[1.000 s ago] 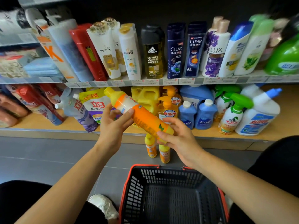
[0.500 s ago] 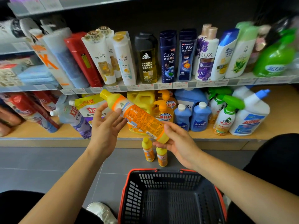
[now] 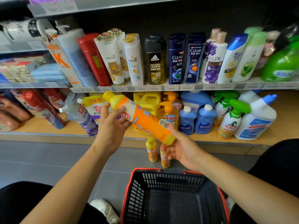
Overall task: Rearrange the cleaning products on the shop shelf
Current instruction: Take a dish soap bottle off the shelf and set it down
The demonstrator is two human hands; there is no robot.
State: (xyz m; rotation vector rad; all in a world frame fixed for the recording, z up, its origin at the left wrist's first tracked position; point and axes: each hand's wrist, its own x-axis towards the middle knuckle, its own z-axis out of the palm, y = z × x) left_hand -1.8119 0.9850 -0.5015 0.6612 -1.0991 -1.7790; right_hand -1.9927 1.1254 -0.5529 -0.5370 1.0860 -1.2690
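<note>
I hold an orange and yellow detergent bottle (image 3: 142,120) slanted in front of the bottom shelf (image 3: 275,133), cap up and to the left. My left hand (image 3: 111,126) grips its upper part near the neck. My right hand (image 3: 179,147) cups its yellow base from below. The bottle's barcode side faces me. Two smaller bottles of the same orange kind (image 3: 152,150) stand on the grey floor just below, partly hidden by my right hand. Behind the bottle on the shelf are yellow jugs (image 3: 148,101) and yellow pump bottles (image 3: 168,110).
A black basket with a red rim (image 3: 129,188) sits on the floor between my knees. Blue bottles (image 3: 195,120), green spray bottles (image 3: 231,120) and a white angled-neck bottle (image 3: 257,120) fill the shelf's right side; refill pouches (image 3: 90,110) lean at left. Shampoo bottles (image 3: 155,60) line the upper shelf.
The bottle has turned in my hands, so its barcode side now faces me. The view has dropped a little; both hands keep their hold.
</note>
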